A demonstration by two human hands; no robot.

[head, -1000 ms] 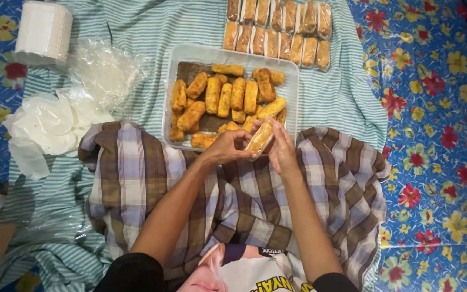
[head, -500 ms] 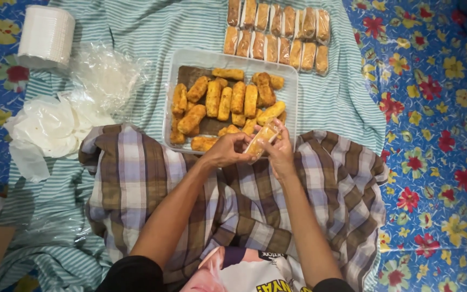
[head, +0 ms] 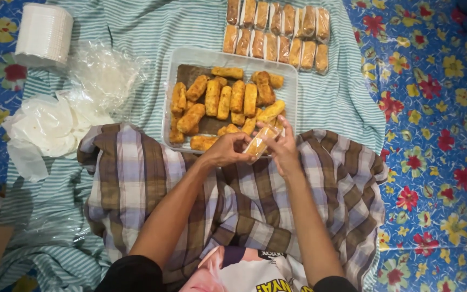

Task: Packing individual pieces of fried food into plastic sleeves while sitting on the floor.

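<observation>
Clear plastic now sits tighter around the golden fried roll [head: 259, 144] I pinch between my left hand [head: 226, 150] and right hand [head: 284, 150], both clamped on it, lower than a second ago, just short of the grey tray [head: 293, 97].

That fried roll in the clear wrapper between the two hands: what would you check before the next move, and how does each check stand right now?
1. Both hands on it: left hand and right hand pinch the wrapped roll. Ok.
2. Roll inside its clear wrapper: ok.
3. Wrapper closed at the ends: cannot tell, fingers cover them.
4. Roll held above the tray edge, clear of the loose fried rolls: ok.
5. Wrapped rows beyond the tray lie tidy: ok.
</observation>
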